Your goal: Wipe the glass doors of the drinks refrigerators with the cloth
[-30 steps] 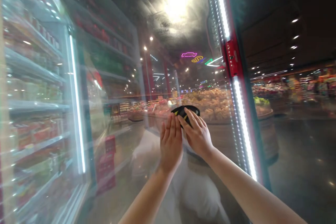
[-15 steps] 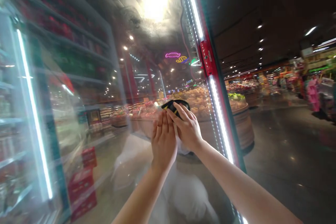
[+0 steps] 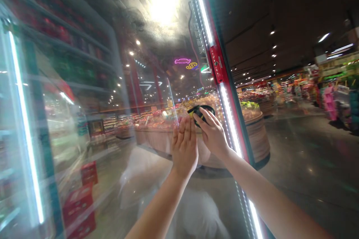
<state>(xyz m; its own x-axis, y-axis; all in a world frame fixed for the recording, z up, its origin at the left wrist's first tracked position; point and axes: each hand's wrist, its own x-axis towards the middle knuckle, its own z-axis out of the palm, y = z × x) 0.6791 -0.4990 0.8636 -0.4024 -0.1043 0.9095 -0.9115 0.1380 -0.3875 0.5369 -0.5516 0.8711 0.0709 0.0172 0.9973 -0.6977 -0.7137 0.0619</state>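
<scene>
My right hand point(image 3: 215, 134) presses a black-and-yellow pad point(image 3: 200, 115) to the glass door point(image 3: 151, 93); its fingers lie over the pad. What kind of pad it is I cannot make out. Just left of it, my left hand point(image 3: 185, 143) lies with straight fingers held close together, palm toward the glass. Its fingertips are near the pad's lower left edge, and whether they touch it I cannot tell. Along the right edge of the door runs a lit red frame point(image 3: 218, 64).
To the left, a bright light strip point(image 3: 26, 127) edges blurred shelves. Red boxes point(image 3: 80, 209) stand low on the left. Behind the glass, and past its right edge, are round wooden produce stands point(image 3: 258, 136). Shop aisles with pink goods point(image 3: 329, 101) lie far right.
Both hands and the pad have slid right across the glass, nearer the lit frame. The hands are slightly farther apart. The view has shifted a little.
</scene>
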